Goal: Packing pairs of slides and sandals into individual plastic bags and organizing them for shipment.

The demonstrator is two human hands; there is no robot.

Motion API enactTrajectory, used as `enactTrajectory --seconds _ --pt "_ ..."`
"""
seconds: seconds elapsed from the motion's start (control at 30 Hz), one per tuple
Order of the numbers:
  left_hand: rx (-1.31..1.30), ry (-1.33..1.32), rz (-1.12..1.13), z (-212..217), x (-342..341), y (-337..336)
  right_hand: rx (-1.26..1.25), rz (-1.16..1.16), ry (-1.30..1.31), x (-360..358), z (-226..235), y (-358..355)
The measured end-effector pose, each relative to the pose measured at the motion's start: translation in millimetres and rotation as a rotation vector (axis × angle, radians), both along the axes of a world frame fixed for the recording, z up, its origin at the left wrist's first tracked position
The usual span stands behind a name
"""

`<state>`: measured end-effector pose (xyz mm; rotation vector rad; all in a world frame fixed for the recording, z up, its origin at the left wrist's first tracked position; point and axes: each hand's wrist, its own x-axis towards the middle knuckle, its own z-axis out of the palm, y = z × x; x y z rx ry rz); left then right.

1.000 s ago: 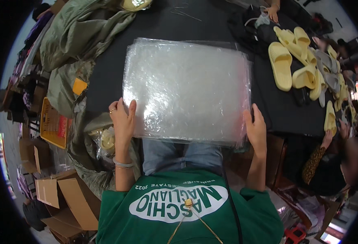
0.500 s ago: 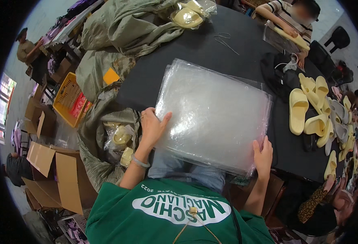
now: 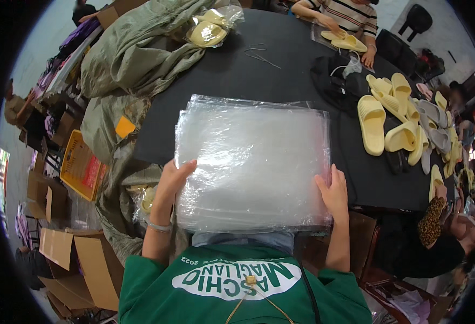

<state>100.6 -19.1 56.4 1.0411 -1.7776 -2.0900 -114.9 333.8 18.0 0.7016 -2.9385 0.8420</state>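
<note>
The fingers of the left hand (image 3: pixel 171 182) lie spread flat on the left edge of a stack of clear plastic bags (image 3: pixel 251 162), with the thumb tucked at the side, so the hand grips the stack there. The right hand (image 3: pixel 333 193) does the same on the right edge: its fingers press on top near the lower right corner and clasp the stack. A thin bracelet (image 3: pixel 159 227) circles the left wrist.

The stack rests on the near edge of a black table (image 3: pixel 259 70) and juts over it toward the person, who wears a green shirt (image 3: pixel 232 286).

Farther out on the table, to the right, lies a cluster of yellow slippers (image 3: pixel 388 116), with some grey slippers (image 3: pixel 434 121) beside them. A dark bag (image 3: pixel 337 81) sits just left of that cluster. At the far side, another person's hands (image 3: pixel 329 24) rest on a pair of yellow slippers. Olive cloth sacks (image 3: pixel 135 54) pile up along the table's left side, and cardboard boxes (image 3: pixel 65 248) stand on the floor at lower left.
</note>
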Motion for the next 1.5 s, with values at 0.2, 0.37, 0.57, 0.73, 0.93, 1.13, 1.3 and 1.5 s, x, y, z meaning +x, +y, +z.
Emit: enactTrajectory --seconds 0.2,0.37,0.57,0.73,0.93,1.13,1.3,1.5 --pt "-0.501 0.42 -0.2 110 -6 15 -0.284 0.14 -0.454 -47 -13 12" --pt "-0.64 0.574 -0.221 156 -16 1 -0.934 0.279 -0.904 -73 -15 -6" --pt "-0.671 0.623 -0.174 156 -51 -62 -1.198 0.18 -0.316 -137 49 -33" --pt "-0.796 0.319 -0.01 23 -93 -106 -0.729 0.203 -0.435 -115 69 -54" --pt "-0.972 0.083 -0.411 -101 -65 -160 -0.517 0.33 0.873 -134 -30 -29" --pt "-0.539 0.353 -0.375 -45 -69 -149 -0.586 0.301 0.529 -149 1 -8" --pt "-0.164 0.531 -0.309 -13 -22 -124 -0.634 0.283 0.209 -80 -9 24" --pt "0.251 0.767 -0.243 58 -57 -63 -0.709 0.242 -0.123 -87 29 -32"
